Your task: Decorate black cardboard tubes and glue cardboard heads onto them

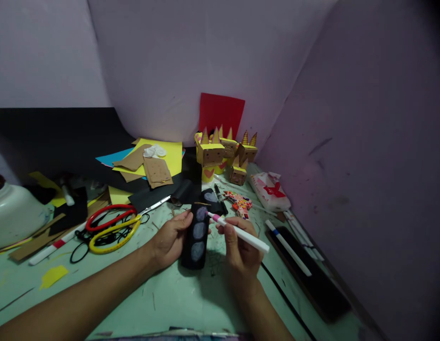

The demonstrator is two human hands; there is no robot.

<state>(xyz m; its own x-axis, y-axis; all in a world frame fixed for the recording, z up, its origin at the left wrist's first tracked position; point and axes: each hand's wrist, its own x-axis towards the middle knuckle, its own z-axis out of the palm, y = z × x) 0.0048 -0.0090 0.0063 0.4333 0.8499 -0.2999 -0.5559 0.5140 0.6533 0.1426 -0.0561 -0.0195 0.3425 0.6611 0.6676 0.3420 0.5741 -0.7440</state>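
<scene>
My left hand (173, 239) grips the left edge of a black paper strip (195, 241), thumb on its face. Three pale round patches run down the strip, the top one tinted pinkish purple. Between the fingers of my right hand (243, 251) is a white marker pen (246, 237) with a pink band. Its tip touches or is very close to the top patch; I cannot tell which. Just behind the strip lies another black paper piece (213, 201) with a pale patch, beside a black pen (220, 199).
Red-and-yellow scissors (115, 229) lie at left near a white pot (17, 213). Cardboard figures (211, 155) with horns stand at the back before a red sheet (221, 111). Yellow paper (175, 156) is stacked behind. A wipes packet (270, 191) and dark tray (312, 274) sit right.
</scene>
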